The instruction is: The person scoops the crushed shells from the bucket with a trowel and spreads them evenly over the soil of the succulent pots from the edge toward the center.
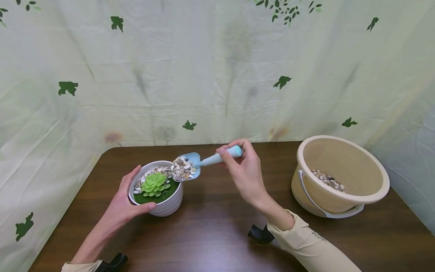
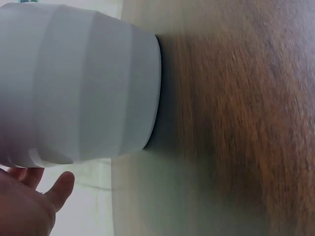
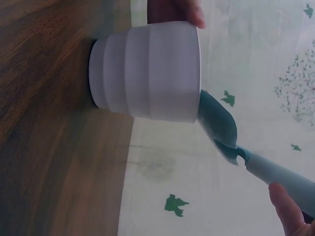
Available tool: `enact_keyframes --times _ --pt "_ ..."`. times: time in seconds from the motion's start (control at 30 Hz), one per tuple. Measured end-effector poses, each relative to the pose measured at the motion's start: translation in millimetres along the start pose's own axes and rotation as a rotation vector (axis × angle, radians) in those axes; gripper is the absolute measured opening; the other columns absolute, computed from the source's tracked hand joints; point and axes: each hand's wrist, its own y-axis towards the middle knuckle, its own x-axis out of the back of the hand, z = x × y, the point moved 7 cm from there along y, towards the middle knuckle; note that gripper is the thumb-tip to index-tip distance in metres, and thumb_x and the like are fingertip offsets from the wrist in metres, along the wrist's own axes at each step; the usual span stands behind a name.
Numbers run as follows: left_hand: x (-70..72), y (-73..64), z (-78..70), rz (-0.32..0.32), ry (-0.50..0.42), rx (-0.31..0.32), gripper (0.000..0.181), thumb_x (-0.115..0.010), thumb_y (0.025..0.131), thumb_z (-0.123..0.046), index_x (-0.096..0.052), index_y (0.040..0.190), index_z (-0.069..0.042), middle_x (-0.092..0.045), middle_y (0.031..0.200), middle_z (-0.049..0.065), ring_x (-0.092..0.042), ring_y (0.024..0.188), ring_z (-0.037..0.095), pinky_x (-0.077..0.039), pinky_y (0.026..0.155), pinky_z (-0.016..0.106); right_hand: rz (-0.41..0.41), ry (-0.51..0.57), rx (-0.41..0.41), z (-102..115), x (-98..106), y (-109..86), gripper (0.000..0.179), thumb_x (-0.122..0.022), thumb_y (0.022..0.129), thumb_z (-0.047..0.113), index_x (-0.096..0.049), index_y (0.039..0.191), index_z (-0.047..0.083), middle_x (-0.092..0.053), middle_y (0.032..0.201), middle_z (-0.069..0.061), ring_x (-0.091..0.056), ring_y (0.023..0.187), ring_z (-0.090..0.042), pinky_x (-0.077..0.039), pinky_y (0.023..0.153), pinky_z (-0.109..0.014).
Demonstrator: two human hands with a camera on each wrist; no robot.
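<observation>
My left hand [image 1: 130,198] holds a white ribbed flower pot [image 1: 166,207] from its left side, thumb along the near rim. A light green succulent [image 1: 155,184] sits inside on a green mossy surface, with pebbles along the back and left. In my right hand [image 1: 246,175] is the handle of a light blue trowel [image 1: 217,158], gripped between thumb and fingers. The blade, heaped with small pebbles [image 1: 182,168], overlaps the pot's right rim. From the right wrist view, the trowel's blade [image 3: 219,123] slants right at the pot's rim.
On the right of the brown wooden table [image 1: 210,234] stands a beige bucket [image 1: 304,189] with a grey handle lowered in front. More pebbles [image 1: 327,180] lie inside it. Behind the table hangs a pale cloth [image 1: 204,75] with green leaf and bird prints.
</observation>
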Motion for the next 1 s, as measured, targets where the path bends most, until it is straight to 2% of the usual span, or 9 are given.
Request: enact_keyframes --times 0.13,0.27,0.4,0.57,0.67,0.77,0.87,1.0 --pt "0.8 -1.3 2.3 0.042 -0.024 0.039 0.105 -0.081 0.078 -0.012 -0.015 0.158 -0.029 -0.023 0.152 0.013 -0.03 0.13 0.031 -0.03 0.088 0.01 0.003 -0.011 0.016 1.0 0.1 -0.3 0.022 -0.069 0.092 0.01 -0.052 0.104 0.0 -0.068 0.101 -0.017 -0.067 0.096 -0.027 -0.056 0.078 -0.042" --pt "1.0 -3.5 4.1 0.074 -0.086 0.069 0.101 -0.077 0.082 -0.01 -0.014 0.158 -0.031 -0.024 0.153 0.014 -0.032 0.128 0.02 -0.034 0.088 0.011 0.011 -0.029 0.038 2.4 -0.7 -0.4 0.023 -0.069 0.092 0.01 -0.052 0.104 0.001 -0.068 0.1 -0.016 -0.067 0.095 -0.027 -0.055 0.077 -0.045" --pt "1.1 -3.6 3.2 0.057 -0.079 0.059 0.1 -0.078 0.081 -0.009 -0.016 0.158 -0.028 -0.027 0.151 0.014 -0.035 0.123 0.01 -0.034 0.088 0.012 0.006 -0.046 0.045 3.7 -1.2 -0.5 0.022 -0.069 0.092 0.009 -0.053 0.104 0.0 -0.069 0.1 -0.015 -0.068 0.094 -0.026 -0.056 0.076 -0.044" --pt "0.1 -2.2 2.5 0.029 -0.036 0.053 0.104 -0.081 0.079 -0.011 -0.015 0.158 -0.025 -0.026 0.152 0.013 -0.035 0.127 0.024 -0.032 0.088 0.01 0.0 -0.078 0.031 13.3 -3.7 -1.7 0.019 -0.067 0.092 0.002 -0.052 0.103 -0.003 -0.069 0.1 -0.018 -0.067 0.092 -0.028 -0.056 0.076 -0.037" --pt "-0.5 -1.1 1.2 0.012 -0.001 0.023 0.106 -0.083 0.077 -0.012 -0.016 0.158 -0.025 -0.025 0.151 0.012 -0.034 0.128 0.031 -0.029 0.088 0.009 0.005 -0.093 0.026 22.6 -6.3 -2.8 0.019 -0.065 0.092 -0.002 -0.05 0.102 -0.006 -0.068 0.101 -0.023 -0.067 0.092 -0.031 -0.056 0.076 -0.036" --pt "-0.8 -0.5 0.0 0.001 0.031 -0.009 0.107 -0.084 0.074 -0.013 -0.018 0.158 -0.025 -0.026 0.15 0.012 -0.033 0.128 0.032 -0.027 0.089 0.01 0.006 -0.102 0.022 28.6 -7.9 -3.2 0.018 -0.065 0.092 -0.004 -0.05 0.102 -0.008 -0.067 0.1 -0.024 -0.067 0.092 -0.033 -0.056 0.076 -0.035" --pt "-1.4 -1.3 0.5 0.018 0.006 -0.007 0.105 -0.082 0.077 -0.011 -0.017 0.158 -0.028 -0.023 0.152 0.011 -0.031 0.129 0.03 -0.028 0.089 0.01 0.008 -0.107 0.023 30.1 -8.2 -3.3 0.018 -0.065 0.092 -0.004 -0.05 0.102 -0.008 -0.067 0.1 -0.024 -0.066 0.093 -0.034 -0.056 0.076 -0.035" --pt "-2.1 -3.0 1.5 0.05 -0.052 0.017 0.099 -0.076 0.082 -0.01 -0.016 0.158 -0.03 -0.022 0.155 0.01 -0.031 0.129 0.017 -0.032 0.088 0.01 0.01 -0.117 0.043 31.0 -8.4 -3.6 0.018 -0.065 0.092 -0.003 -0.05 0.101 -0.008 -0.067 0.1 -0.024 -0.066 0.093 -0.034 -0.056 0.076 -0.035"
